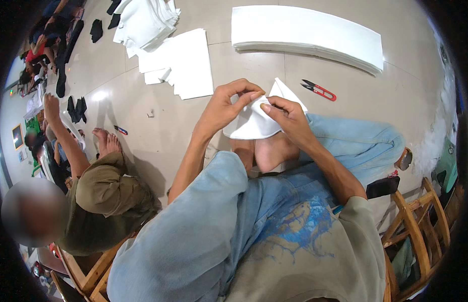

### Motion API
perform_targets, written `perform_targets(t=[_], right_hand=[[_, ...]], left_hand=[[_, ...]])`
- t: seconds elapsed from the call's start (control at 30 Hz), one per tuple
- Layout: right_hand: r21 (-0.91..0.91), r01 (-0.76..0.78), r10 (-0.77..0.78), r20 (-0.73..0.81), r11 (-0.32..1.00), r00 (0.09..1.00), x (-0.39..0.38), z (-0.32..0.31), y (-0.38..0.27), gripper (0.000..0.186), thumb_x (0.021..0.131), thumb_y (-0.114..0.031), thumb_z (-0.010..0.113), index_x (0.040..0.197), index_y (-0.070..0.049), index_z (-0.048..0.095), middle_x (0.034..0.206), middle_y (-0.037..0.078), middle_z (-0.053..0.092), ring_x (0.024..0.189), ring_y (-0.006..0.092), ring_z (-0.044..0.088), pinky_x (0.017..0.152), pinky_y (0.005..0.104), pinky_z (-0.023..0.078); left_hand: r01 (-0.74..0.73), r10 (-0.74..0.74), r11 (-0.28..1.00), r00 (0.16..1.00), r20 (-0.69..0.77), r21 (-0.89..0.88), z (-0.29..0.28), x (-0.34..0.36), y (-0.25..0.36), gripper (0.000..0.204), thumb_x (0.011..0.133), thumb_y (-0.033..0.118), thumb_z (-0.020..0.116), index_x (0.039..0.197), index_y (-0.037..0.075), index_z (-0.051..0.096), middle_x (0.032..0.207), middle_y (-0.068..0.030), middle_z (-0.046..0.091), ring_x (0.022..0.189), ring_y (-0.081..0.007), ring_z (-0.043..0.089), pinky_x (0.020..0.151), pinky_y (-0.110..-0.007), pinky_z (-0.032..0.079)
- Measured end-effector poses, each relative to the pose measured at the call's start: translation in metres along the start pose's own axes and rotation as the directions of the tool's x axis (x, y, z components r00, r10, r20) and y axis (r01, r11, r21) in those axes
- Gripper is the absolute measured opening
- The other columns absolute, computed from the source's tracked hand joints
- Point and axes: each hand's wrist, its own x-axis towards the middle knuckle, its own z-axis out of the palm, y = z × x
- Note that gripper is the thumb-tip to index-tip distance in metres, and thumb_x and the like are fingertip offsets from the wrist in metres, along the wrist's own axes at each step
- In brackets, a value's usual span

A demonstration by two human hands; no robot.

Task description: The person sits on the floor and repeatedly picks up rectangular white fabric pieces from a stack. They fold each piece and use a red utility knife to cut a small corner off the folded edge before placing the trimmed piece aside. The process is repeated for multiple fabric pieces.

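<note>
A piece of white fabric point(251, 123) hangs between my two hands, just above my feet. My left hand point(228, 103) pinches its upper edge between thumb and fingers. Close beside it, my right hand point(289, 117) grips the same edge, thumb on top. A dark stitched line runs along the fabric's lower curved edge. Part of the cloth sticks up in a point behind my right hand. Whether anything small sits between the fingertips is hidden. To the right of my hands, red-handled thread snips point(319, 90) lie on the tiled floor.
A long stack of white fabric point(304, 30) lies ahead on the right. Folded white cloths point(186, 63) are piled ahead on the left. Another person point(108, 201) sits at my left, with blue snips point(121, 130) near their foot. A wooden chair point(417, 236) stands at the right.
</note>
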Motion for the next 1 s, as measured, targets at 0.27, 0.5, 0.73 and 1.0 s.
perform_targets(t=[0.27, 0.5, 0.73, 1.0], right_hand=[[-0.049, 0.002, -0.001, 0.021, 0.999, 1.0, 0.0, 0.001, 0.01, 0.029, 0.101, -0.023, 0.064, 0.111, 0.003, 0.069, 0.094, 0.003, 0.068, 0.089, 0.008, 0.06, 0.077, 0.0253, 0.051], [-0.028, -0.003, 0.004, 0.034, 1.0, 0.999, 0.001, -0.001, 0.011, 0.028, 0.101, -0.022, 0.064, 0.111, 0.003, 0.069, 0.094, 0.003, 0.069, 0.089, 0.0084, 0.061, 0.079, 0.0261, 0.052], [-0.07, -0.027, 0.029, 0.022, 0.997, 0.999, 0.001, -0.002, 0.011, 0.029, 0.1, -0.024, 0.065, 0.112, 0.002, 0.07, 0.094, 0.004, 0.069, 0.089, 0.009, 0.062, 0.079, 0.0265, 0.052], [-0.039, -0.024, 0.026, 0.054, 0.999, 0.998, 0.001, -0.002, 0.012, 0.03, 0.1, -0.024, 0.065, 0.112, 0.003, 0.07, 0.095, 0.005, 0.07, 0.088, 0.0094, 0.062, 0.078, 0.0269, 0.053]], left_hand=[[0.16, -0.155, 0.985, 0.986, 0.067, -0.07, -0.005, -0.003, -0.007, 0.017, 0.095, 0.017, 0.069, 0.102, 0.002, 0.075, 0.095, -0.0035, 0.074, 0.093, -0.0127, 0.064, 0.088, -0.029, 0.049], [0.149, -0.146, 0.988, 0.986, 0.079, -0.034, -0.005, -0.001, -0.013, 0.017, 0.097, 0.017, 0.067, 0.101, 0.002, 0.073, 0.093, -0.0034, 0.072, 0.091, -0.0116, 0.062, 0.085, -0.028, 0.048], [0.143, -0.14, 0.973, 0.99, 0.025, -0.183, 0.002, -0.001, -0.024, 0.02, 0.101, 0.014, 0.06, 0.116, 0.003, 0.065, 0.092, -0.0035, 0.069, 0.091, -0.0109, 0.061, 0.084, -0.028, 0.047], [0.128, -0.121, 0.99, 0.986, 0.116, -0.053, -0.002, -0.001, -0.015, 0.019, 0.097, 0.019, 0.067, 0.107, 0.003, 0.072, 0.097, -0.0046, 0.073, 0.096, -0.0142, 0.064, 0.089, -0.032, 0.049]])
